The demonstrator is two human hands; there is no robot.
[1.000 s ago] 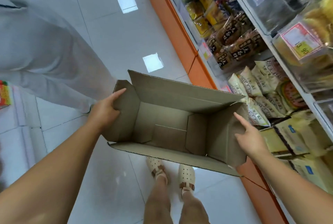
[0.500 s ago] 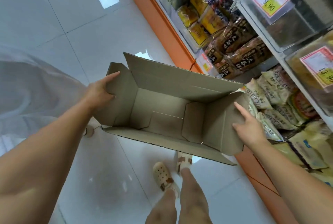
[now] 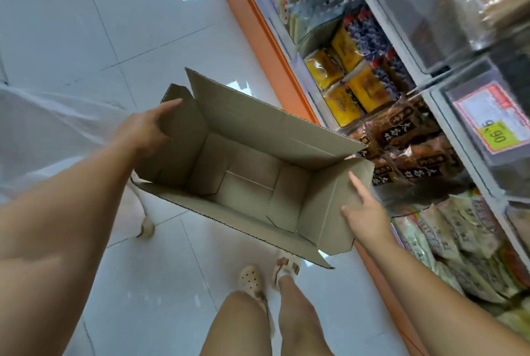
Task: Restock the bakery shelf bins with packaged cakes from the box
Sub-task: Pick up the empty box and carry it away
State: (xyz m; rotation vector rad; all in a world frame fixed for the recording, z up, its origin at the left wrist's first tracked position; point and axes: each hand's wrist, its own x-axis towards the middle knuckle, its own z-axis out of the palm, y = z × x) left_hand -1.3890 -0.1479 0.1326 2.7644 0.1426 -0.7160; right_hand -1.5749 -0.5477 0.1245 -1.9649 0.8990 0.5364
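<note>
One brown corrugated cardboard box (image 3: 249, 183) is hanging open-topped and tilted above the glossy white tiled floor (image 3: 86, 26), showing a bare bottom, so the restocking is probably ending. The left hand (image 3: 143, 132) is gripping the left flap, thumb lying on its inner face. The right hand (image 3: 364, 212) is pinching the right flap, forefinger and thumb lying inside, its other fingers hiding behind the card. Flaps being thin card, holding lower on the walls would be steadying the carry. The right flap's corner is overlapping the brown wrapped cakes (image 3: 401, 137) in the clear plastic shelf bins (image 3: 447, 103), contact unclear, so it is risking a snag. Yellow packets (image 3: 344, 83) and pale packets (image 3: 447, 229) are filling neighbouring bins. Open room is lying leftward and ahead, though another person's white garment (image 3: 43, 126) is hanging near the left forearm.
</note>
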